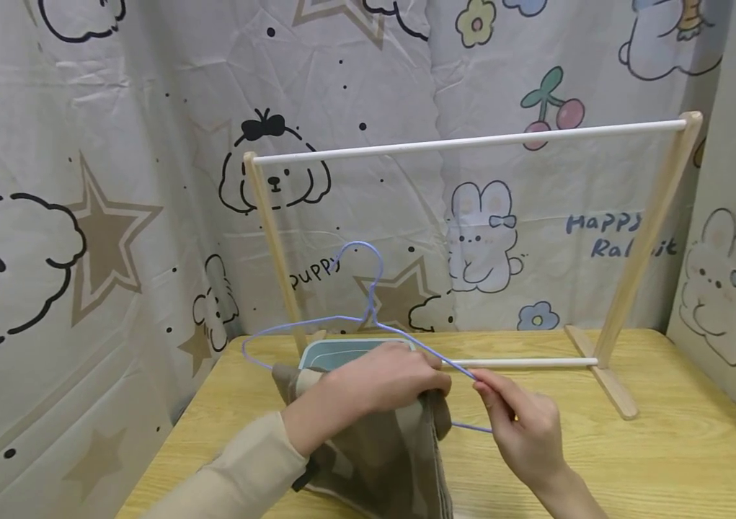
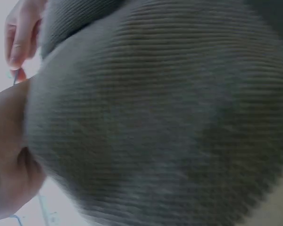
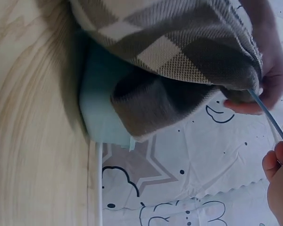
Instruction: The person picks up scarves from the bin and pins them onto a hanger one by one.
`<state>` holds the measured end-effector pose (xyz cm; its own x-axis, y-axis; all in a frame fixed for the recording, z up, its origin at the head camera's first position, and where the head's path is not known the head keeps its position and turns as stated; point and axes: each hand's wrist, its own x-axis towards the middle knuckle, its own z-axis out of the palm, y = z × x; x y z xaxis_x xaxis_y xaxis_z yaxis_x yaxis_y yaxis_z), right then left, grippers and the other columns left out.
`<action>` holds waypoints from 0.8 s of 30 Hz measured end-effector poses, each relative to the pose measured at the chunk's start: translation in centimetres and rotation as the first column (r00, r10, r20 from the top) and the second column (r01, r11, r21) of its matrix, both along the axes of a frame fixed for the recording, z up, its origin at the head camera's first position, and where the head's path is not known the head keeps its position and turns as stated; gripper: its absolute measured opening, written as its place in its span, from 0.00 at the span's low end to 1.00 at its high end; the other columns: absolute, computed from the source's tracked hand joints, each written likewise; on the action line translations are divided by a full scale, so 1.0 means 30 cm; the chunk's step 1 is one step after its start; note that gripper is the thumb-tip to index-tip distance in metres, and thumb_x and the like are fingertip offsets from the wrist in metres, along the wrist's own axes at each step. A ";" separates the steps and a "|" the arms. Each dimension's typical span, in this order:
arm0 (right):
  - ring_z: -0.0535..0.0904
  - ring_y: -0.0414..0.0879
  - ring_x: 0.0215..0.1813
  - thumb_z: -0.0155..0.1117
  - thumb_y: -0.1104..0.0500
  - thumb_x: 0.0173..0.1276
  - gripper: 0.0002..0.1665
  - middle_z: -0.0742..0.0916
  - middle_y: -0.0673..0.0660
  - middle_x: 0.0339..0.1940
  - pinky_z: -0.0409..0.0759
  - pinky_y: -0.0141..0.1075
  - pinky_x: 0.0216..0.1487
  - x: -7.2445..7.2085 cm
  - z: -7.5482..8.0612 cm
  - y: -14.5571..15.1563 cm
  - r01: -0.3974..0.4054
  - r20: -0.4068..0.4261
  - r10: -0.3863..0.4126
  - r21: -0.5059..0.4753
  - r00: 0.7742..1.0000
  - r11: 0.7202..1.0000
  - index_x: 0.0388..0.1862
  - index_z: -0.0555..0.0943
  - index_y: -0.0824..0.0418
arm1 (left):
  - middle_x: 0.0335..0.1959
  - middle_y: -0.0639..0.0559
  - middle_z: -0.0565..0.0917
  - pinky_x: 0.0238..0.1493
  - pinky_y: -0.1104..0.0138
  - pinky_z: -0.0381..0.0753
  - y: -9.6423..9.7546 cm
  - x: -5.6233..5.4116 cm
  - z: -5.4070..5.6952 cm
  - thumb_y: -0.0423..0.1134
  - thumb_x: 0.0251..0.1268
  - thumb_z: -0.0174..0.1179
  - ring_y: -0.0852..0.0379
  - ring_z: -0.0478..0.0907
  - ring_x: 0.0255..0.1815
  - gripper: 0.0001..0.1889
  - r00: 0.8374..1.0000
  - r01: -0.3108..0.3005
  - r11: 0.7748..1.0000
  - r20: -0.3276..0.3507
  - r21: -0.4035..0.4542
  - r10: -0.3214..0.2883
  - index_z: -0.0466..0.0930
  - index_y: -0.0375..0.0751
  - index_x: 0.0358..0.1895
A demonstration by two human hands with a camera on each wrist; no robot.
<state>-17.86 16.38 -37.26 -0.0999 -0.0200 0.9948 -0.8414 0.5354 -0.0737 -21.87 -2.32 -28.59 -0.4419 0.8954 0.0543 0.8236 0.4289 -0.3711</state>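
Note:
A blue wire hanger [image 1: 372, 310] stands upright, its hook pointing up. My right hand [image 1: 526, 425] pinches its sloping right shoulder between thumb and fingers. A brown and beige knitted sweater [image 1: 393, 454] hangs in folds from my left hand [image 1: 387, 378], which grips its upper edge beside the hanger. Part of the hanger is hidden behind the cloth, and its lower bar comes out on the right. In the right wrist view, diamond patches and a drooping ribbed part [image 3: 151, 113] of the sweater show. Ribbed knit [image 2: 155, 113] fills most of the left wrist view.
Behind the sweater stands a pale teal plastic bin [image 1: 342, 347] on the wood-grain table [image 1: 698, 440]. A wooden rack with a white top rod [image 1: 471, 143] rises at the back, its right foot [image 1: 614, 393] on the table. Printed cloth [image 1: 393, 86] hangs around the sides.

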 end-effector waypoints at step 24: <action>0.60 0.29 0.14 0.59 0.53 0.75 0.23 0.76 0.48 0.14 0.58 0.15 0.19 -0.014 -0.012 -0.012 -0.031 0.023 0.031 -0.021 0.999 0.999 0.32 0.85 0.73 | 0.35 0.65 0.79 0.46 0.69 0.76 -0.104 -0.016 -0.032 0.56 0.69 0.59 0.68 0.75 0.38 0.11 0.980 -0.047 0.987 0.197 0.151 0.017 0.84 0.56 0.39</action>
<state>-18.27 16.02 -37.62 -0.1222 -0.0030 0.9925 -0.8554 0.5075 -0.1038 -22.34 -5.44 -29.54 -0.4858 0.8682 0.1009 0.8584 0.4956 -0.1324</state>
